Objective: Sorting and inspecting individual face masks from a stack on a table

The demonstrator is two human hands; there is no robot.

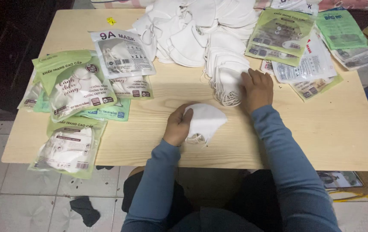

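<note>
— Several green and clear mask packets (78, 88) lie fanned at the left end of the wooden table (149, 141), each sealed with a white mask inside. What's nearer the middle?

— The left hand (178, 124), near the table's near edge. Its fingers are curled around a folded white mask (205, 120), gripping it at its left end; the mask's long axis runs left to right, and its ear loops hang towards the near edge.

— And to the right of that?

— Just beyond, slightly farther, a short stack of white masks (227, 83) lies on the table. The right hand (257, 89) rests on its right side, fingers spread flat and pressing, not closed round anything. That hand is the closer one to the stack; the stack lies to its left.

— Farther back?

— A loose heap of white masks (201, 30) at the far edge, and more packets (297, 47) at the far right.
</note>
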